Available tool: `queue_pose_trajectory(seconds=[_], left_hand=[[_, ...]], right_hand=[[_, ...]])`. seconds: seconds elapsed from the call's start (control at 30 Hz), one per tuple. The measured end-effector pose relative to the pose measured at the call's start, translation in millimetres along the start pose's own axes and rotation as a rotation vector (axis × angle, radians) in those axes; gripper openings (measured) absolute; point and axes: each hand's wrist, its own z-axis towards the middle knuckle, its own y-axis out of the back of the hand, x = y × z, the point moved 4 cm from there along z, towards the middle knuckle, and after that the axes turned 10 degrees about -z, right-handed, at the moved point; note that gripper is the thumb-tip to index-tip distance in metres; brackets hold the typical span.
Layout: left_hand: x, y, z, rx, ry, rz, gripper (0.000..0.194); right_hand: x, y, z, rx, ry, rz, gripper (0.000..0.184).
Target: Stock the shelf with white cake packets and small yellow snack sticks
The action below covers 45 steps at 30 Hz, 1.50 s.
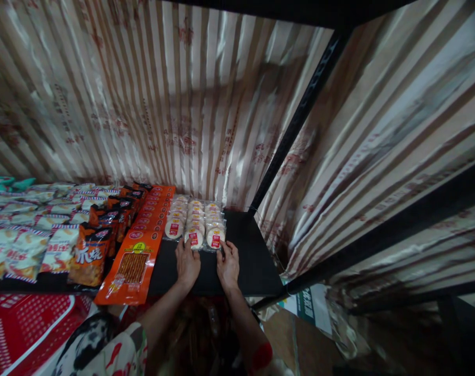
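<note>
Three rows of clear packets (196, 222) with round white crackers and red-and-yellow labels lie on a black shelf (253, 250). My left hand (188, 265) has its fingers on the front packet of the middle row (194, 239), at its left and near edge. At the right row, my right hand (228, 265) holds the near right corner of the front packet (214, 238) between thumb and fingers. Both packets rest on the shelf. My fingertips partly cover their edges.
Left of the crackers lie long orange snack packs (137, 250), orange-and-black bags (89, 256) and several white snack bags (27, 253). A red basket (29, 318) stands below at left. A black post (296, 125) rises at the right rear, before striped sheeting (174, 104).
</note>
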Motion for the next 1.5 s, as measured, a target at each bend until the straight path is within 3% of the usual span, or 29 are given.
queue_pose_trajectory(seconds=[0.43,0.73,1.07,1.27,1.5], left_hand=[[-3,-22.2,16,-0.092,-0.062,-0.016,0.062],[-1,-20.7,15,-0.060,-0.164,0.079,0.063],[-3,-16.9,9,-0.051,-0.167,0.033,0.054],[-5,-7.6,-26,0.017,-0.309,-0.075,0.046],[11,16.1,-118,0.231,-0.520,-0.156,0.039]], right_hand=[[0,1,0,0.026,-0.005,0.006,0.037],[3,4,0,0.029,-0.016,-0.004,0.038],[0,4,-1,-0.013,0.008,0.037,0.036],[1,7,0,-0.044,0.001,0.077,0.035],[17,17,-12,-0.013,0.023,0.066,0.036]])
